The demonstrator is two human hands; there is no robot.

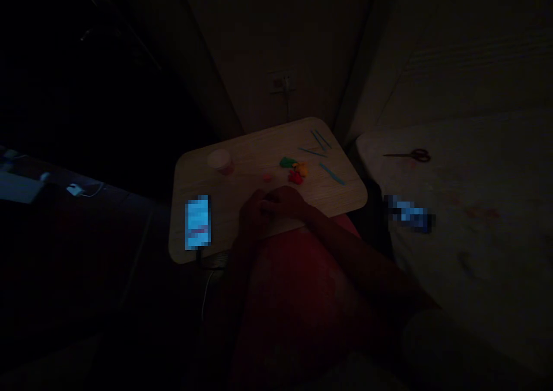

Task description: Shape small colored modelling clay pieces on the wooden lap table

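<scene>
The scene is very dark. My left hand point(254, 211) and my right hand point(286, 201) are together over the near edge of a small wooden table point(246, 143). Their fingers are closed against each other, and whatever lies between them is hidden. Just beyond my hands is a small orange-red lump point(266, 177), seemingly modelling clay. Right of it sit lumps of green clay point(287, 162), orange clay point(301, 169) and red clay point(296, 177), touching one another. Several thin blue sticks point(320, 139) and a flatter blue modelling tool point(332, 174) lie farther right.
A pale tub point(220, 160) stands at the table's back left. A lit phone point(197, 223) with a cable lies front left. On the light surface to the right are scissors point(408, 155) and another lit device point(410, 213). A wall socket point(281, 83) holds a plug.
</scene>
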